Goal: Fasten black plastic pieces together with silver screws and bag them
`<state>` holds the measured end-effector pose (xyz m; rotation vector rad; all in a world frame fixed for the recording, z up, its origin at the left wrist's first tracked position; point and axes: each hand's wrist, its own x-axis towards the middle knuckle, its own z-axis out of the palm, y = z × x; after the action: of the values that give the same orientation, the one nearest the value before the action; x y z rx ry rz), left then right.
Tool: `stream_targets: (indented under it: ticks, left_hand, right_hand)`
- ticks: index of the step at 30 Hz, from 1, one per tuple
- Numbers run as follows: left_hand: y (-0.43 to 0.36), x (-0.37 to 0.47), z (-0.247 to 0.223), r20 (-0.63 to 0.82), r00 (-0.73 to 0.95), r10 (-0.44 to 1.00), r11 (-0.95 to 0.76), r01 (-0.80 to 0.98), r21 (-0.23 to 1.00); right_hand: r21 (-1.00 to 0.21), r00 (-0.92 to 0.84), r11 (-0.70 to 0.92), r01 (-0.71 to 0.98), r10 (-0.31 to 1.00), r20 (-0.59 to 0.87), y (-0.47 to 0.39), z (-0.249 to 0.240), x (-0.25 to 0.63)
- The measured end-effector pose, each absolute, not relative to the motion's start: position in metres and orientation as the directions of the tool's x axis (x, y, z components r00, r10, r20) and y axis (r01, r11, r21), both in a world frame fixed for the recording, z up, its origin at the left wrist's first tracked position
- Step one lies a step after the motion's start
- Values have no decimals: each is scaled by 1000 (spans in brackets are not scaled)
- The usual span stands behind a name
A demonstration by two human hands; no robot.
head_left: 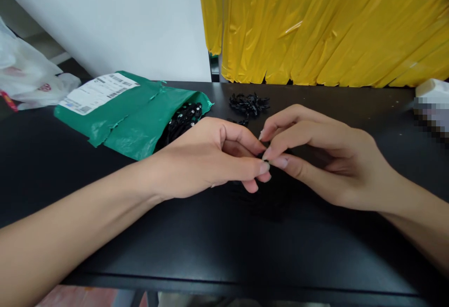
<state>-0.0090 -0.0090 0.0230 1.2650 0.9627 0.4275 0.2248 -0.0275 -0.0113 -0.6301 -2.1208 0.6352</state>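
My left hand (210,157) and my right hand (326,157) meet fingertip to fingertip over the black table (196,246). Both are closed in a pinch on something small and dark, mostly hidden by the fingers, so its kind does not show. Behind my left hand lies a torn green mailing bag (143,110) with a white label. Black pieces with shiny round dots (182,117) show in its open mouth. Beyond my fingertips sits a small heap of glossy black bits (249,104) on the table.
A white plastic bag (35,73) stands at the far left. Yellow plastic sheeting (315,26) and a white panel (140,21) rise behind the table. At the right edge is a white object (433,94), partly blurred out. The table's front edge (224,284) runs along the bottom.
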Motion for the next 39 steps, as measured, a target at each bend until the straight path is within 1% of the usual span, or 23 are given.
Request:
stream_targets:
  ticks: [3,8,13,15,18,21,26,29,31,33,36,39]
  left_hand:
    - [-8,-9,24,-372,565,737,297,224,928]
    - [-10,-9,24,-362,568,739,278,232,932]
    - [-16,-7,22,-338,524,782,279,190,941]
    - [-13,-9,22,-330,563,758,273,187,944]
    - [-6,-11,21,-339,639,690,270,207,940]
    - [-2,-12,21,-364,660,657,302,213,929]
    - [-3,-12,17,-351,654,670,337,153,929]
    - [-5,-10,16,-345,638,688,335,143,931]
    - [-7,-10,17,-333,612,717,323,133,937]
    - [-7,-10,18,-326,609,723,315,129,940]
    - [-6,-11,19,-334,650,683,323,141,936]
    - [-4,-12,19,-319,673,667,316,132,940]
  right_hand:
    - [-687,-550,709,160,642,534,-27,-11,226]
    - [-644,-565,741,191,619,545,-26,-11,228]
    - [-726,-563,672,146,660,497,-28,-11,230]
    - [-725,-565,675,137,655,503,-28,-11,230]
    - [-683,-562,708,180,644,519,-27,-10,229]
    - [-672,-566,712,204,646,512,-26,-9,228]
    - [-758,-568,637,138,679,466,-25,-13,226]
    - [-784,-569,616,77,673,473,-25,-16,226]
    - [-772,-561,632,69,664,494,-25,-16,226]
    - [-747,-541,657,101,667,513,-24,-16,227]
    - [-721,-518,680,133,668,535,-24,-15,227]
    - [-741,-496,659,129,690,527,-25,-15,226]
